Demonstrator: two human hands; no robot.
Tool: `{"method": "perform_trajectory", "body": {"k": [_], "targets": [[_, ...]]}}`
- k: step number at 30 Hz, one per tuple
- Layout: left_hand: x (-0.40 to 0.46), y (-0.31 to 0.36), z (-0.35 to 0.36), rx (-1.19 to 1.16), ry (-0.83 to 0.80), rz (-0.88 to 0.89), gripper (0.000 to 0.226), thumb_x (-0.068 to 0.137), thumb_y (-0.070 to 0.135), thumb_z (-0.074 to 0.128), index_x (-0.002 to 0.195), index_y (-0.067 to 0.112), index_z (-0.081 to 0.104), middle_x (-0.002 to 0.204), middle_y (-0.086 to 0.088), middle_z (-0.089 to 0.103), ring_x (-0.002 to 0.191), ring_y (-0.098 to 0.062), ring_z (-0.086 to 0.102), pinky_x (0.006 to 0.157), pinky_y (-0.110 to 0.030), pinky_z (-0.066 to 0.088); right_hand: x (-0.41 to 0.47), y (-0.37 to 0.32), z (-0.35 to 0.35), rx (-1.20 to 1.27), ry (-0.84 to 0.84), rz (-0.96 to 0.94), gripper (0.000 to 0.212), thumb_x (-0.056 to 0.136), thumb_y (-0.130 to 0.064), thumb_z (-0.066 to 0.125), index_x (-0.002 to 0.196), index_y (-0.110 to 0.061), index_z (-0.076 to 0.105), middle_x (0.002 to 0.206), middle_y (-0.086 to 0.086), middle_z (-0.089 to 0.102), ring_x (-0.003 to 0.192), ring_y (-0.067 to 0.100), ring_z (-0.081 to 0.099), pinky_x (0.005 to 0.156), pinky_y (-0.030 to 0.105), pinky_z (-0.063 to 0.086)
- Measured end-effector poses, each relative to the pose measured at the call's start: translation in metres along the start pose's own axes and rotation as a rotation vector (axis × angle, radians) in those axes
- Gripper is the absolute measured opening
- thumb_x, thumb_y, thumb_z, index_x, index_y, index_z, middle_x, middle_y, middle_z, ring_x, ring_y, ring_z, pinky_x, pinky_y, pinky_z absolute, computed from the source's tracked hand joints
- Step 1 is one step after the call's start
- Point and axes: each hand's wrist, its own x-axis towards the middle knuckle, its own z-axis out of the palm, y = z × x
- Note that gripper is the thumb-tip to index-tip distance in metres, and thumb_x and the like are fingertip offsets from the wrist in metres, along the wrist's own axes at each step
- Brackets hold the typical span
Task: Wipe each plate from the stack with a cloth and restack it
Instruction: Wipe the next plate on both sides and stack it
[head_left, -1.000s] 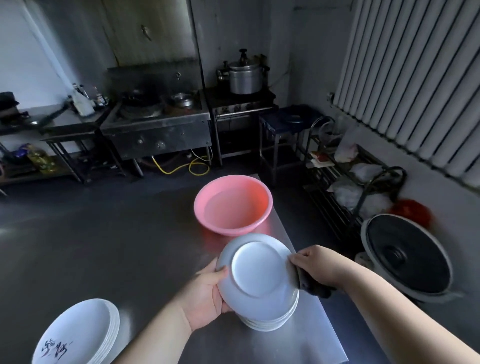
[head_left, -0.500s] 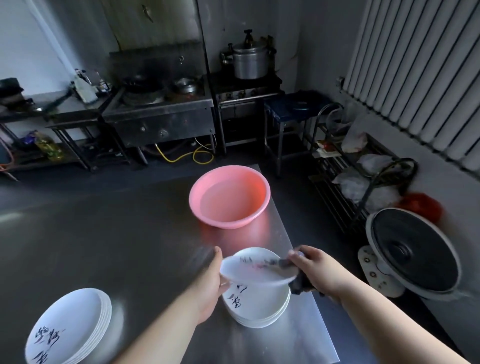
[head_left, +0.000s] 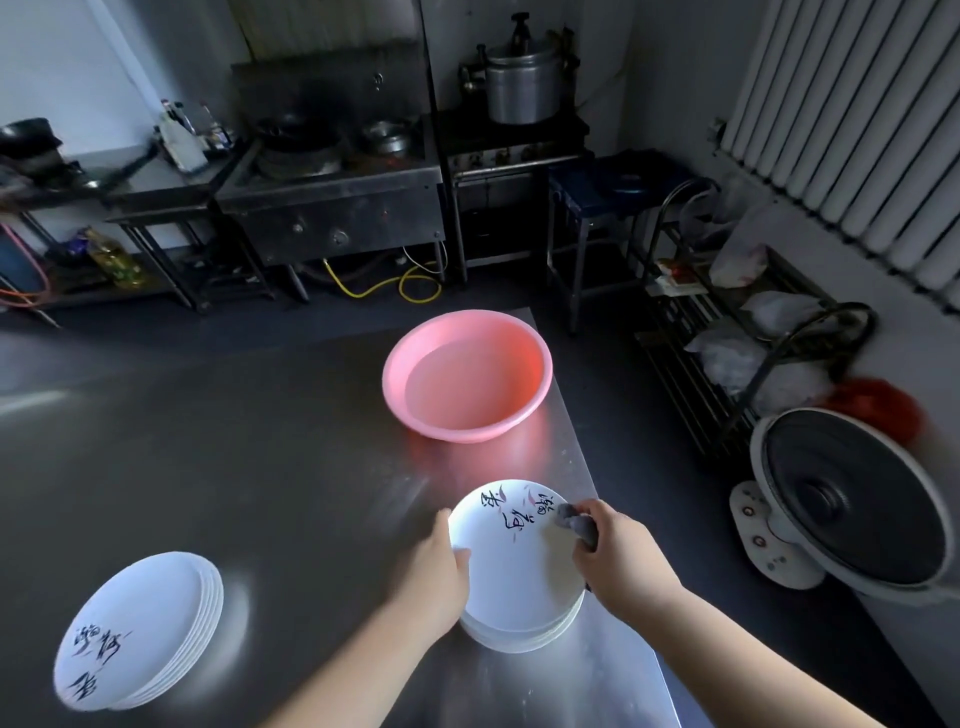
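Left hand (head_left: 434, 564) grips the top plate (head_left: 511, 561) of a stack (head_left: 519, 636) while right hand (head_left: 618, 556) presses a grey cloth (head_left: 574, 522) onto it.

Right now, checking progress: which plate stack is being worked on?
The right stack by the pink basin; both hands are on its top plate. The left stack sits untouched.

A single head-worn camera looks forward and down, close over the steel table (head_left: 218, 467), the stove (head_left: 332, 171) well beyond.
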Motion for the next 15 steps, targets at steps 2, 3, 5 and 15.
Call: {"method": "perform_trajectory", "body": {"k": [2, 3, 5, 15], "targets": [[-0.001, 0.000, 0.000, 0.142, 0.015, -0.002, 0.038, 0.107, 0.035, 0.043, 0.143, 0.024, 0.036, 0.120, -0.002, 0.070, 0.103, -0.029, 0.067, 0.074, -0.036, 0.048, -0.001, 0.000, 0.001, -0.049, -0.006, -0.020, 0.032, 0.088, -0.021, 0.049, 0.108, -0.040, 0.066, 0.102, -0.025, 0.068, 0.085, 0.002, 0.067, 0.075, 0.031, 0.060], [-0.002, 0.000, 0.000, 0.170, 0.015, 0.000, 0.034, 0.107, 0.035, 0.043, 0.139, 0.023, 0.038, 0.118, -0.001, 0.071, 0.103, -0.030, 0.067, 0.072, -0.036, 0.045, -0.001, 0.000, 0.002, -0.080, -0.006, -0.031, 0.033, 0.087, -0.022, 0.049, 0.109, -0.040, 0.065, 0.104, -0.025, 0.067, 0.091, 0.002, 0.066, 0.078, 0.031, 0.060], [-0.003, 0.001, 0.000, 0.182, 0.014, 0.005, 0.030, 0.107, 0.035, 0.044, 0.135, 0.023, 0.040, 0.116, -0.001, 0.071, 0.103, -0.030, 0.066, 0.070, -0.035, 0.039, -0.001, 0.000, 0.002, -0.149, -0.001, -0.051, 0.033, 0.085, -0.026, 0.047, 0.111, -0.039, 0.064, 0.102, -0.024, 0.065, 0.095, 0.004, 0.064, 0.078, 0.033, 0.059], [0.006, -0.020, -0.002, 0.097, 0.013, 0.044, 0.052, 0.105, 0.043, 0.046, 0.152, 0.025, 0.033, 0.129, -0.001, 0.068, 0.110, -0.029, 0.067, 0.085, -0.037, 0.054, 0.000, -0.030, -0.011, -0.369, 0.157, -0.136, 0.021, 0.091, -0.040, 0.058, 0.077, -0.033, 0.043, 0.082, -0.008, 0.055, 0.071, 0.012, 0.056, 0.050, 0.030, 0.036]]}}
